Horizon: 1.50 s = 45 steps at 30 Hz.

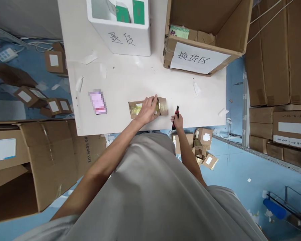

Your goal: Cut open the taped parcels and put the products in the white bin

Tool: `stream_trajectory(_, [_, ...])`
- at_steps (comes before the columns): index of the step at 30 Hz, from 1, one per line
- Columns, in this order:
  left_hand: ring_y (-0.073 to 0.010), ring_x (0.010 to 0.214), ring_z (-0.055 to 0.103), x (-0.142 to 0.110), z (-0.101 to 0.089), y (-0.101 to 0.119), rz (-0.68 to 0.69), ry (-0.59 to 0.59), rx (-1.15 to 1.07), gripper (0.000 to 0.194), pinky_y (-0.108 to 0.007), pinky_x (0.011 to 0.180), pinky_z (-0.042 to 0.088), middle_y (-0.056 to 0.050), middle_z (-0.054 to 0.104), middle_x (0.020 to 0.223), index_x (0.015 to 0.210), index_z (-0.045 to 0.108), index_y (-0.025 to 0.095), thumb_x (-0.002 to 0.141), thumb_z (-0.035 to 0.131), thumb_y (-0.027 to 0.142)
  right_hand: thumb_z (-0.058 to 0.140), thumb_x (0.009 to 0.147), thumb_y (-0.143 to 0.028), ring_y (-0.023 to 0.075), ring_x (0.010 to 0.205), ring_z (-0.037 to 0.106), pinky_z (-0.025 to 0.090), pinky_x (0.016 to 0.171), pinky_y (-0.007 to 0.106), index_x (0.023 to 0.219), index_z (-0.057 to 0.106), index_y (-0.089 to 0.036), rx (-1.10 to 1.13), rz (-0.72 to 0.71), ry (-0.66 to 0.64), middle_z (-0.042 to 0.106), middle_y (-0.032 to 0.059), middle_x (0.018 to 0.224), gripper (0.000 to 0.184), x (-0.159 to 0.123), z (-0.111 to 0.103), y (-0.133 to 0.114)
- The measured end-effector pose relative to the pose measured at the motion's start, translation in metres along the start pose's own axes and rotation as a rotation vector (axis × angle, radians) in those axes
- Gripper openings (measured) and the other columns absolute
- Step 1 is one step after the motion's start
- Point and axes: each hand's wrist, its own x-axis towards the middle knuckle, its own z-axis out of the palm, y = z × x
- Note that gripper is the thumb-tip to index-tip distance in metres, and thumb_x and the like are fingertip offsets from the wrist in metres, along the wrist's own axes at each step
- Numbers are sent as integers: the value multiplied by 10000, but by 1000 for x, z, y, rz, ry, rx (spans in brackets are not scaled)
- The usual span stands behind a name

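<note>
A small cardboard box (163,104) with shiny yellowish tape (134,109) lies on the white table near its front edge. My left hand (147,111) grips the box across its middle, fingers over the top and toward the far side. Part of the box is hidden under that hand. Just right of the box, my right hand (178,121) is closed around a black and red box cutter (175,117), which points away from me. The cutter is apart from the box. Whether its blade is out is too small to tell.
A white foam bin (130,40) with green packs and an open carton (230,50) with a paper sign stand at the table's back. A blurred pink item (97,101) lies at left. Paper scraps dot the table (120,80). Boxes (207,139) lie on the floor.
</note>
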Motion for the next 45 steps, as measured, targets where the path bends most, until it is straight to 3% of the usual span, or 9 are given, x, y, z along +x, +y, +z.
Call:
stream_trajectory(5, [-519,1741,352,-51,-35,-18,-106,121,-195,1359,-746,1445,300,-263,375,1868,1924,98,204,884,934,458,575,1124,-558,183,976,832,700,801,286,1297,659,-229,282,-235,-92,819,106,1301,381,-12,7,-25])
stream_trajectory(12, [-421,1732,474,-88,-27,-33,-345,276,-640,1355,-577,1400,455,-242,359,1915,1925,85,260,950,823,843,506,1138,-716,227,1157,827,756,921,361,1362,692,-262,129,-394,-192,814,94,1339,539,-52,49,-54])
stream_trajectory(16, [-426,1749,455,-102,-23,-41,-542,446,-516,1175,-601,1447,378,-240,431,1885,1904,229,249,1027,674,894,485,1185,-703,226,1114,855,744,957,378,1421,697,-281,14,-420,-248,824,68,1328,528,-69,66,-63])
stream_trajectory(18, [-447,1799,353,-105,-25,-42,-587,488,-389,1124,-642,1476,299,-250,365,1918,1902,240,234,1062,631,870,478,1203,-681,228,1082,863,738,958,383,1475,694,-272,-19,-417,-256,839,72,1312,537,-75,68,-67])
stream_trajectory(22, [-455,1867,41,-93,-34,-30,-373,431,-129,874,-757,1484,130,-183,148,1999,1899,301,271,1169,556,679,481,1210,-641,249,1106,870,728,994,414,1558,676,-281,-103,-424,-217,870,67,1235,538,-86,62,-71])
stream_trajectory(27, [-387,1849,226,-65,-39,-11,-8,135,-25,608,-756,1493,147,-98,418,1923,1820,492,332,1228,460,468,441,1215,-550,242,999,900,744,942,416,1588,638,-271,-117,-450,-218,848,98,1405,506,-99,49,-72])
stream_trajectory(30, [-372,1818,329,-60,-35,-11,-10,100,-5,573,-737,1495,185,-123,506,1868,1768,567,284,1238,431,453,447,1207,-511,239,883,895,751,923,424,1627,614,-250,-146,-455,-224,862,101,1368,522,-104,45,-74])
stream_trajectory(35, [-364,1809,355,-63,-32,-12,-27,119,-4,567,-718,1497,215,-142,541,1840,1728,611,250,1235,429,464,442,1207,-406,272,900,895,718,1011,438,1739,537,-195,-320,-481,-235,890,55,1007,580,-114,46,-86])
stream_trajectory(45, [-363,1819,331,-65,-29,-2,-38,129,-38,582,-722,1503,188,-138,516,1857,1740,589,242,1237,403,466,398,1196,-239,401,1212,840,637,1092,513,1710,496,-70,-856,-458,-171,868,229,1300,549,-135,52,-130])
